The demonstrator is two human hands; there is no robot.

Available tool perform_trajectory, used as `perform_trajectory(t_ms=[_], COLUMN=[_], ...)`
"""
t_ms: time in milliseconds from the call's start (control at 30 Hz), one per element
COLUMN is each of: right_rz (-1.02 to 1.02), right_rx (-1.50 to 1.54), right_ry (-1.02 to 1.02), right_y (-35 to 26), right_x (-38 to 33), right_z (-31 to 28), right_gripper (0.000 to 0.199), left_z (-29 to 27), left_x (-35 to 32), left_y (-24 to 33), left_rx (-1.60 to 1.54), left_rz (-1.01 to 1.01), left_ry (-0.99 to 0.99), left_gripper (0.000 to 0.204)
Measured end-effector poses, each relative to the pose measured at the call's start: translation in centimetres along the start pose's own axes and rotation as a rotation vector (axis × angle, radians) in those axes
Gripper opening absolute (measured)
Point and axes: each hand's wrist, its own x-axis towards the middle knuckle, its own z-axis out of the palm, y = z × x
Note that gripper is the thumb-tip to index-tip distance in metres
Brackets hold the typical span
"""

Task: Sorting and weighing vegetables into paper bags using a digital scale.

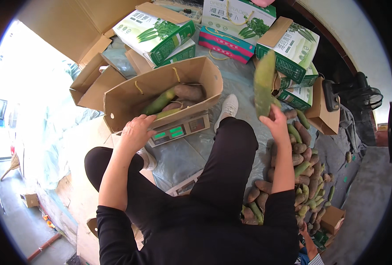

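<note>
My right hand (276, 123) is closed round the lower end of a long green radish (265, 81), held upright and slightly blurred. In front of me to the left, an open cardboard gift box (123, 99) with yellow rope handles sits on a digital scale (201, 124) with lit green displays. Inside the box lie a green radish (158, 103) and brownish root vegetables (189, 92). My left hand (135, 132) grips the box's near rim, fingers over the edge and thumb outside.
A long heap of green radishes and brown roots (308, 172) lies to my right. Printed green-and-white boxes (154, 33) stand at the far side, near a pink-and-teal box (227, 44). A black fan (364, 95) is far right. Another person's arm (309, 243) shows lower right.
</note>
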Motion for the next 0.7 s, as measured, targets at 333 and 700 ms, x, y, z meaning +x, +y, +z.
perform_trajectory(t_ms=[333, 700], right_rz=[-0.676, -0.309], right_rx=[-0.595, -0.169], right_ry=[-0.466, -0.436], right_y=[-11.8, -9.0], right_x=[5.1, 6.6], right_z=[10.4, 13.1], right_gripper=[0.047, 0.037], left_z=[0.6, 1.1], left_x=[-0.8, 0.0], left_y=[-0.7, -1.0], left_rx=[0.058, 0.036], left_rz=[-0.026, 0.062], left_ry=[-0.03, -0.058], left_gripper=[0.046, 0.046])
